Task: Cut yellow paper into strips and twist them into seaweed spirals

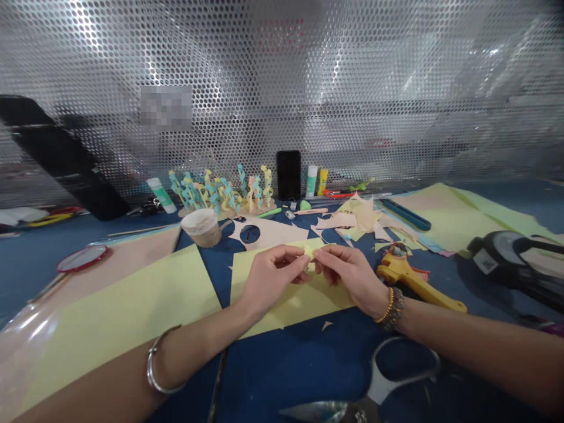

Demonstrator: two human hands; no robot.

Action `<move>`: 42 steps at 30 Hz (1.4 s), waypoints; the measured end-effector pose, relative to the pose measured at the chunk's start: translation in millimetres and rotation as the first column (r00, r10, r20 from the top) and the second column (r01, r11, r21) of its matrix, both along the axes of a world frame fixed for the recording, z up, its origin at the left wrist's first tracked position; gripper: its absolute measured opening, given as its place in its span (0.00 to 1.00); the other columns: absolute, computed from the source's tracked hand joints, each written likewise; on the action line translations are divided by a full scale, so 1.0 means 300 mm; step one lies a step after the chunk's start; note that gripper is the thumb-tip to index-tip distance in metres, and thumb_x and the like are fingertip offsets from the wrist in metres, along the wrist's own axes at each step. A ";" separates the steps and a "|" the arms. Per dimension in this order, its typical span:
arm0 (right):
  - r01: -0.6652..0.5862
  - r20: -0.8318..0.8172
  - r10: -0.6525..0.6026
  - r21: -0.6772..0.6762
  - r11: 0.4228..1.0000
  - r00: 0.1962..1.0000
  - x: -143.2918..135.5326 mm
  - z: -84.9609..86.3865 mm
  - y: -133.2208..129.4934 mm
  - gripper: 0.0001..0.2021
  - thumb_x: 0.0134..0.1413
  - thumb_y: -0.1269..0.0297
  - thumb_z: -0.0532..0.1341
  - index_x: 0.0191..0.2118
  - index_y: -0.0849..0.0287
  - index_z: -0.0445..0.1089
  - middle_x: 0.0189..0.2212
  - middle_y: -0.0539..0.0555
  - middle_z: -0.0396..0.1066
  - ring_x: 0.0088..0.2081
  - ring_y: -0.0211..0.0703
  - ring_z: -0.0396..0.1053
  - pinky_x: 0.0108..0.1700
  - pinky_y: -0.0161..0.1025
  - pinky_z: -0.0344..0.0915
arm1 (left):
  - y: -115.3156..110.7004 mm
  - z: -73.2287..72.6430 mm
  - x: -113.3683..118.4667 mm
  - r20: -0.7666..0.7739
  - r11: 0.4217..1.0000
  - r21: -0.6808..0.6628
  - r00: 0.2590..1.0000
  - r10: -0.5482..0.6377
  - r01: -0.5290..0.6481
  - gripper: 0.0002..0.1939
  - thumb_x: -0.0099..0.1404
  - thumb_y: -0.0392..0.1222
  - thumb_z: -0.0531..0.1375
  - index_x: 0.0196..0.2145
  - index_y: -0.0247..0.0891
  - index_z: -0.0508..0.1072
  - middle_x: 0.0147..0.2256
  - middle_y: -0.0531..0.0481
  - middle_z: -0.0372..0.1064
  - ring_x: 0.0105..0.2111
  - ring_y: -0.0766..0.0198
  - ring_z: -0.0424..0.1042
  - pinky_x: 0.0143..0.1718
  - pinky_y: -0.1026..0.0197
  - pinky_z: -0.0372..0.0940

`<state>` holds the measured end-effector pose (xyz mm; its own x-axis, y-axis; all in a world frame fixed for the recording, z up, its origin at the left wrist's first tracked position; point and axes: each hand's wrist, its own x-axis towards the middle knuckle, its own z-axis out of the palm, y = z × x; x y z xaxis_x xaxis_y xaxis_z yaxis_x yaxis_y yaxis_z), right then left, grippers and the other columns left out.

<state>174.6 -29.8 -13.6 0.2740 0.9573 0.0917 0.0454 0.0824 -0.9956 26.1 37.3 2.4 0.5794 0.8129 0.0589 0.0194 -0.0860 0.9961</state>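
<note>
Between the fingertips of both hands is a small folded piece of pale yellow paper (309, 252). My left hand (275, 273) pinches its left side, and my right hand (348, 273) pinches the right side. The fingers cover most of the piece, so its full shape is hidden. Both hands are just above a yellow paper sheet (259, 329) on the blue table. Behind them lies a pale pink sheet (282, 234) with a round hole cut in it. A small pink paper scrap (326, 325) rests in front of the yellow sheet.
Scissors (381, 388) lie at the front right, near a yellow-handled tool (414, 285). A paper cup (201, 228) stands left of the hands, before several twisted paper strips (227, 191). Paper scraps (361, 217), a phone (288, 175) and glue sticks (311, 180) are at the back.
</note>
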 end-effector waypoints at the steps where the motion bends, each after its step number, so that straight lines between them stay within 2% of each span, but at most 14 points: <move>1: 0.008 -0.009 -0.008 -0.001 1.000 1.000 0.000 0.002 0.000 0.16 0.49 0.52 0.61 0.21 0.60 0.67 0.15 0.45 0.60 0.17 0.30 0.54 0.20 0.31 0.52 | 0.000 0.000 -0.001 -0.006 1.000 0.004 1.000 0.002 -0.002 0.09 0.55 0.45 0.64 0.30 0.36 0.75 0.24 0.53 0.73 0.23 0.67 0.73 0.26 0.67 0.70; 6: 0.058 -0.055 -0.058 -0.008 0.998 0.997 -0.003 0.007 -0.003 0.14 0.47 0.54 0.63 0.23 0.60 0.67 0.15 0.44 0.61 0.16 0.30 0.55 0.20 0.31 0.52 | -0.003 0.002 -0.004 -0.042 0.999 0.033 0.999 0.021 -0.019 0.08 0.56 0.44 0.63 0.28 0.36 0.74 0.22 0.53 0.71 0.22 0.67 0.73 0.26 0.67 0.69; 13: 0.011 -0.012 -0.011 0.002 1.000 1.000 -0.004 0.009 -0.003 0.14 0.48 0.54 0.62 0.25 0.60 0.68 0.17 0.45 0.61 0.17 0.30 0.55 0.20 0.31 0.52 | -0.001 0.005 -0.001 -0.033 1.000 0.015 0.999 -0.003 0.004 0.10 0.56 0.46 0.63 0.33 0.37 0.74 0.21 0.55 0.69 0.20 0.67 0.72 0.24 0.67 0.69; 21: 0.016 0.006 -0.016 0.005 1.000 1.000 -0.010 0.009 -0.007 0.13 0.49 0.55 0.62 0.25 0.60 0.67 0.16 0.44 0.60 0.17 0.29 0.55 0.20 0.30 0.52 | -0.008 0.010 -0.002 -0.040 1.000 0.009 0.999 0.003 -0.003 0.08 0.57 0.44 0.62 0.27 0.36 0.73 0.21 0.55 0.69 0.19 0.69 0.71 0.22 0.69 0.68; 30: -0.024 0.016 0.024 -0.007 1.000 1.000 -0.007 0.007 -0.004 0.14 0.50 0.54 0.61 0.26 0.61 0.66 0.16 0.44 0.60 0.16 0.28 0.56 0.20 0.30 0.51 | 0.001 0.010 0.002 -0.038 1.000 0.008 0.999 0.001 -0.001 0.08 0.57 0.44 0.62 0.28 0.36 0.73 0.21 0.56 0.68 0.19 0.70 0.71 0.22 0.70 0.67; 37: 0.023 0.025 -0.022 -0.019 1.000 0.999 -0.006 0.004 0.000 0.14 0.48 0.55 0.62 0.24 0.61 0.65 0.14 0.44 0.59 0.16 0.28 0.54 0.19 0.29 0.50 | 0.002 0.003 -0.005 0.049 0.996 -0.091 0.999 -0.013 0.017 0.13 0.61 0.49 0.57 0.29 0.35 0.73 0.24 0.54 0.68 0.22 0.67 0.73 0.25 0.66 0.69; 42: 0.023 0.017 -0.023 -0.021 1.000 1.000 -0.007 0.008 -0.004 0.15 0.48 0.54 0.62 0.24 0.61 0.65 0.15 0.44 0.59 0.16 0.28 0.55 0.19 0.29 0.51 | 0.000 0.006 -0.002 -0.019 1.000 0.004 1.000 0.007 -0.007 0.08 0.57 0.43 0.62 0.29 0.35 0.75 0.24 0.54 0.71 0.22 0.69 0.72 0.26 0.69 0.68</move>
<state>172.6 -30.9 -11.3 0.2946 0.9526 0.0759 0.0636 0.0597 -0.9962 25.5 37.2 4.2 0.5746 0.8169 0.0509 0.0393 -0.0897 0.9952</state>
